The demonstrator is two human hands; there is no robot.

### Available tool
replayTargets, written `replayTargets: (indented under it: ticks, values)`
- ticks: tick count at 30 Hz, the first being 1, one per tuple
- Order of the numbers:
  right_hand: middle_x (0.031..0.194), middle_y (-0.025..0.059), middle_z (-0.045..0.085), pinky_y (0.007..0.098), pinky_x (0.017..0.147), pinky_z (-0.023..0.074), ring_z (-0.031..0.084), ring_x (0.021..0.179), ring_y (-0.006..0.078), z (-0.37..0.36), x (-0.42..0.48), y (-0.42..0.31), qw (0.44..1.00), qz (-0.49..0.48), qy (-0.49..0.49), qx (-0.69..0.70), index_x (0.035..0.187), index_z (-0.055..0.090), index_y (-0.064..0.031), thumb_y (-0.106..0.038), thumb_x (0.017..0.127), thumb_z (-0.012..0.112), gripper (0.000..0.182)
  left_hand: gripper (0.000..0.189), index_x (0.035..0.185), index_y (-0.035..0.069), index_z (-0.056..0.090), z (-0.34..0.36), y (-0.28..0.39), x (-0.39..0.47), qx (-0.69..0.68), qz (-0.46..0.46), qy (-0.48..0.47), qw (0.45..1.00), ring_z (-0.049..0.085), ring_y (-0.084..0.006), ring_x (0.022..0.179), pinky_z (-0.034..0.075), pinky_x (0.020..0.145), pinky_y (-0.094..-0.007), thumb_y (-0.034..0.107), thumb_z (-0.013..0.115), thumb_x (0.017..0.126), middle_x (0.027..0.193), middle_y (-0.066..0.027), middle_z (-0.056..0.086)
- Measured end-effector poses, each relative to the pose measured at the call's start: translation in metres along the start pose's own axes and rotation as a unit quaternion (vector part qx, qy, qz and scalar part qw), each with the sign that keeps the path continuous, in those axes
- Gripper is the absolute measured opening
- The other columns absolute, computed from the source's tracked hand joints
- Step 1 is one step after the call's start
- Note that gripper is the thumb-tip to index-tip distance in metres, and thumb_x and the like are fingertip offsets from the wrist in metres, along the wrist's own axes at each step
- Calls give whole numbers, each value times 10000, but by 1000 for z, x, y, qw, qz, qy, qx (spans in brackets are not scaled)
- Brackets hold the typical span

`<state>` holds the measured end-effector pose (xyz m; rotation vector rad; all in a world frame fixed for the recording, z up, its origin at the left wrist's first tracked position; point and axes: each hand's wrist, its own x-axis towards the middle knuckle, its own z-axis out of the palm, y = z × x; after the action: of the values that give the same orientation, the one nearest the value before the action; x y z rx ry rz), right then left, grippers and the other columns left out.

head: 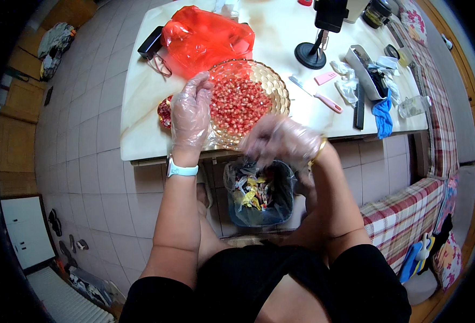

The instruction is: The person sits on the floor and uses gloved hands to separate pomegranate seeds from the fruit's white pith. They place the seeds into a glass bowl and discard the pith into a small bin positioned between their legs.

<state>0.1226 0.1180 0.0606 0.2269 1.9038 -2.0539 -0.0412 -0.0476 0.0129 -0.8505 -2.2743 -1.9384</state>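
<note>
Both my hands wear clear plastic gloves. My left hand (191, 111) is raised at the left rim of a gold-tinted glass bowl (275, 82), fingers bent; its palm side is hidden. Loose red pomegranate seeds (239, 105) fill much of the bowl. Partly behind that hand, a piece of pomegranate (164, 112) with exposed seeds rests on the table. My right hand (281, 139), blurred by motion, hovers between the bowl's front edge and a lined waste bin (261, 220) below. Whether it holds anything cannot be made out. Scraps and yellow wrappers (255, 193) lie in the bin.
A red plastic bag (209, 38) and a black case (150, 42) sit behind the bowl. Rightward on the marble-look table (144, 137) are a pink-handled knife (328, 102), its pink sheath (325, 78), a phone stand (311, 55), a white box (368, 78) and a clear jar (415, 106).
</note>
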Motion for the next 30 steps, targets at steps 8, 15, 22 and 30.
replayTargets:
  ticks: [8, 15, 22, 30]
  values:
    - [861, 168, 705, 356, 717, 545, 689, 750, 303, -43, 27, 15, 852, -134, 331, -382, 937, 728, -31, -132, 835, 688, 150, 212, 1133, -20, 659, -18, 4, 0, 59, 10, 28, 998, 691, -186, 836, 529, 769, -316, 69, 607, 948, 913, -148, 722]
    - [866, 170, 678, 397, 755, 533, 664, 853, 339, -10, 58, 33, 835, -92, 267, -472, 933, 743, -77, -163, 814, 715, 150, 225, 1156, -33, 652, -36, 6, -2, 85, 2, 24, 996, 659, -149, 886, 519, 805, -296, 42, 596, 951, 979, -123, 710]
    - [755, 193, 659, 426, 653, 519, 662, 744, 370, 7, 72, 39, 810, -62, 236, -534, 771, 706, -62, -303, 807, 753, 248, 227, 1157, -40, 648, -57, 5, -3, 77, -36, 24, 996, 623, -107, 875, 514, 780, -266, 31, 604, 947, 977, -89, 701]
    - [903, 228, 672, 430, 770, 519, 652, 854, 373, 0, 87, 18, 764, -97, 323, -550, 905, 696, 10, -337, 859, 704, 350, 229, 1154, -51, 639, -70, 2, -3, 60, -52, 43, 996, 609, -96, 835, 514, 756, -259, 39, 609, 946, 940, -81, 685]
